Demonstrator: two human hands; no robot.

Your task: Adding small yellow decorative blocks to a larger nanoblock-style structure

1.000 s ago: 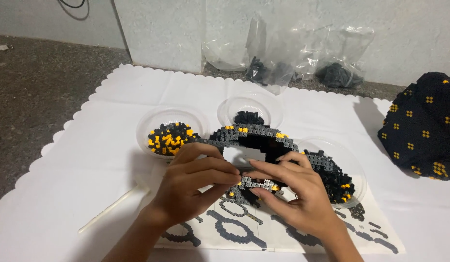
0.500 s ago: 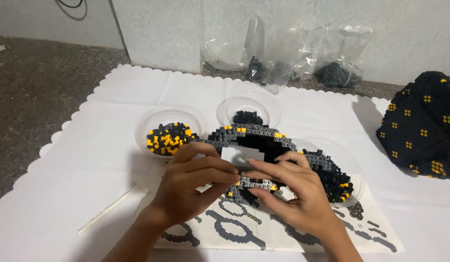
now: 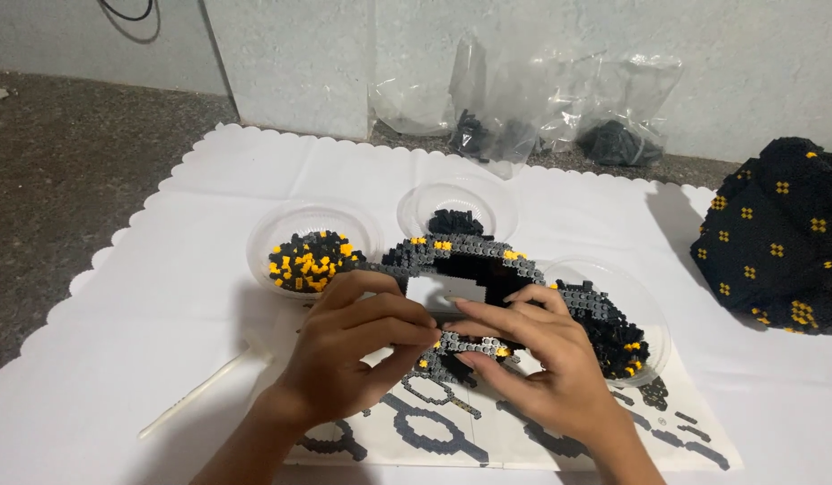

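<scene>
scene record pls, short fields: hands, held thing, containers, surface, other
left hand: gripping the ring's near edge
right hand: fingertips on the same edge
held thing: grey and black brick ring with yellow studs
containers: three clear bowls of small bricks
surface: white scalloped mat, printed instruction sheet under the hands
other: white stick tool, black studded build, plastic bags

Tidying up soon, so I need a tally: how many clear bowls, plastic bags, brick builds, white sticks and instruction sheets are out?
Clear bowls: 3
Plastic bags: 3, roughly; they overlap
Brick builds: 2
White stick: 1
Instruction sheet: 1
Total: 10
</scene>
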